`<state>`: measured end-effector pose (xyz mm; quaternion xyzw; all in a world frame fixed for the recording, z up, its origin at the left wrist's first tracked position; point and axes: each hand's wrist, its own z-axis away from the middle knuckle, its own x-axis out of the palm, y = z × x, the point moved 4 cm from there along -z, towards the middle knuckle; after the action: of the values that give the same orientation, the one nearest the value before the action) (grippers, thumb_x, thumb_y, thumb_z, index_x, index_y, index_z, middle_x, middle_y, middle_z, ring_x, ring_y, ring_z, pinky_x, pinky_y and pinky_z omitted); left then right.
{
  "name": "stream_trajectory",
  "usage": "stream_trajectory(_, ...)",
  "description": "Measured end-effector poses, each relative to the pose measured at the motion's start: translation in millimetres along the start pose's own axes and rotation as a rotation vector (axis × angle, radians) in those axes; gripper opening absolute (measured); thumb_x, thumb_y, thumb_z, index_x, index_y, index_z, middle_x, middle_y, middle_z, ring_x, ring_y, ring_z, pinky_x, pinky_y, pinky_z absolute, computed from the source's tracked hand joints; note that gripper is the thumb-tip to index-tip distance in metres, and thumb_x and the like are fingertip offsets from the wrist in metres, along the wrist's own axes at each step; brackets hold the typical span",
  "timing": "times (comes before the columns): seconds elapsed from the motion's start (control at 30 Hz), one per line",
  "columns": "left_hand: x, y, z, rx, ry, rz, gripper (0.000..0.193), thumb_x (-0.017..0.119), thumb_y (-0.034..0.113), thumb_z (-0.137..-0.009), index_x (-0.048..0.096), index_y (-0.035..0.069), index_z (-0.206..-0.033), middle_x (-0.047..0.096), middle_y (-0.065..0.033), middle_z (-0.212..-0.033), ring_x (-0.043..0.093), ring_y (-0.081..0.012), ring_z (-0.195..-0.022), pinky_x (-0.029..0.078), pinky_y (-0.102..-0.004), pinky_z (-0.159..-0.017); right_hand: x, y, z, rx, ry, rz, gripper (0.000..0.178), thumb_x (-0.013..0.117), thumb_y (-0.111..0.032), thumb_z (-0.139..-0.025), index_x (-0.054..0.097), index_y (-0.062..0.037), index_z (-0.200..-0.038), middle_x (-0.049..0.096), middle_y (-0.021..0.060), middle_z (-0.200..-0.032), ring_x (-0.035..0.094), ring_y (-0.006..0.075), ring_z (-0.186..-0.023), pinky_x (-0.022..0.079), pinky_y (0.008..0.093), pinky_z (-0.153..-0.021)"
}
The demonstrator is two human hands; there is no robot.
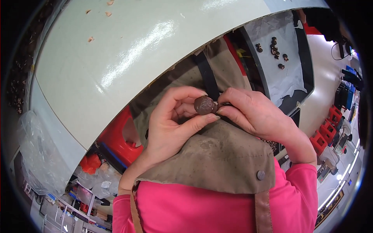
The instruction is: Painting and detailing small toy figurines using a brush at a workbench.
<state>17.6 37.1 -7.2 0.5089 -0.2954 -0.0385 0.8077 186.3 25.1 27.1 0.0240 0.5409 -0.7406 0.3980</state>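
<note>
Above my lap, my left hand (173, 116) is closed, with its thumb and fingers around a dark brown, wrinkled, nut-sized ball (204, 105). My right hand (252, 110) pinches a thin dark tool (224, 104) whose tip meets the right side of the ball. Most of that tool is hidden by my fingers, so its kind does not show. A small pale spot shows where the two touch. Beneath both hands lies a brown apron (217, 155), worn over a pink top.
A pale glossy table (97, 70) curves across the far left, with several small peach-coloured scraps (91, 39) on it. Toward the far right, a dark tray (307, 58) lined with white sheet (268, 31) carries several dark pieces (274, 49). Red stools (327, 130) stand farther right; clear plastic (40, 151) hangs at left.
</note>
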Motion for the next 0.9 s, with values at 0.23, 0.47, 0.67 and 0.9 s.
stream_trajectory(0.23, 3, 2, -2, -0.008, 0.0, -0.02, 0.039, 0.067, -0.005, -0.08, 0.05, 0.002, -0.114, 0.062, -0.0061, -0.098, 0.062, -0.01, -0.088, 0.05, -0.0214, -0.077, -6, -2, -1, 0.032, -0.077, 0.016, 0.022, 0.052, -0.023, -0.092, 0.053, -0.0024, -0.1, 0.059, 0.0174, -0.089, 0.059, 0.0367, -0.083, 0.047, 0.0409, -0.069)
stream_trajectory(0.47, 0, 3, -1, -0.006, -0.004, -0.043, 0.038, 0.067, -0.005, -0.08, 0.05, 0.001, -0.113, 0.062, -0.0058, -0.097, 0.063, -0.0099, -0.087, 0.05, -0.0215, -0.077, -5, -5, -4, 0.115, -0.151, 0.015, 0.025, 0.05, -0.025, -0.093, 0.052, -0.0011, -0.098, 0.058, 0.0193, -0.087, 0.057, 0.039, -0.083, 0.046, 0.0428, -0.069)
stream_trajectory(0.67, -7, 0, 3, 0.046, -0.022, -0.011, 0.037, 0.067, -0.005, -0.08, 0.05, 0.001, -0.113, 0.062, -0.006, -0.099, 0.062, -0.0102, -0.088, 0.05, -0.0218, -0.078, 0, -10, -9, 0.098, -0.182, 0.062, 0.027, 0.049, -0.028, -0.093, 0.051, -0.0005, -0.095, 0.057, 0.0206, -0.085, 0.056, 0.0404, -0.082, 0.045, 0.0441, -0.068)
stream_trajectory(0.9, -16, 2, 10, -0.002, -0.031, -0.026, 0.037, 0.066, -0.005, -0.081, 0.05, 0.001, -0.114, 0.062, -0.0063, -0.1, 0.062, -0.0111, -0.09, 0.05, -0.0227, -0.079, 2, -19, -17, 0.179, -0.282, 0.157, 0.03, 0.048, -0.031, -0.093, 0.05, -0.001, -0.089, 0.057, 0.0195, -0.081, 0.055, 0.0403, -0.08, 0.043, 0.046, -0.065)
